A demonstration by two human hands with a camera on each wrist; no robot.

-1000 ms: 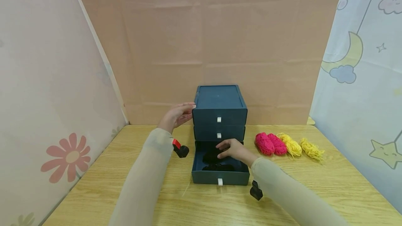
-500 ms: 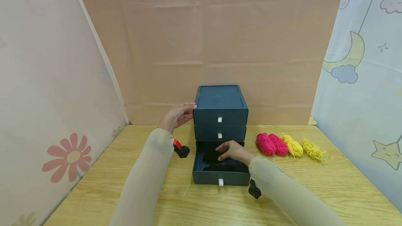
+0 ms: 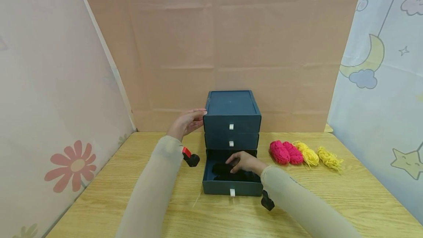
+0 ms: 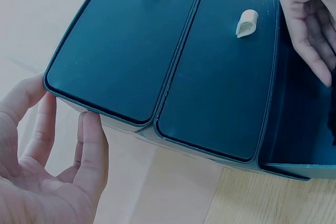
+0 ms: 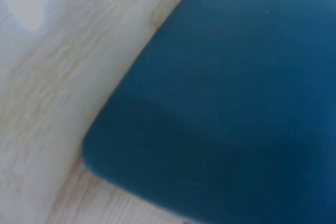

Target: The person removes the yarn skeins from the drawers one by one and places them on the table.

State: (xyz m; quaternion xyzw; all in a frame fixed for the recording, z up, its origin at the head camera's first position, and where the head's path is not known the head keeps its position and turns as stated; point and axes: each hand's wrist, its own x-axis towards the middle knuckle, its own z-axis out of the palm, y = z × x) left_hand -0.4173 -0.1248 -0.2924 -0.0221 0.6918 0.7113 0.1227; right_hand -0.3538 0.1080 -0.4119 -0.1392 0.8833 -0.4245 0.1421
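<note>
A dark blue chest of drawers (image 3: 232, 123) stands on the table in the head view, its bottom drawer (image 3: 218, 187) pulled out. Dark, fuzzy black yarn bundles (image 3: 220, 169) lie inside that drawer. My left hand (image 3: 187, 122) rests its fingertips against the chest's upper left side; in the left wrist view its fingers (image 4: 93, 140) touch the edge by the top drawer. My right hand (image 3: 246, 161) is inside the open drawer, fingers bent loosely downward at the black yarn, with a gap between thumb and index finger. In the right wrist view only the drawer front (image 5: 220, 119) shows.
Right of the chest lie two pink yarn skeins (image 3: 279, 152) and two yellow ones (image 3: 330, 158) in a row on the wooden table (image 3: 185, 208). A tan backdrop (image 3: 165, 47) rises behind the chest, with patterned sheets at both sides.
My right hand has shifted slightly forward and down in the drawer, and the rear black bundle sits closer to the drawer front. My left hand stays at the chest's side.
</note>
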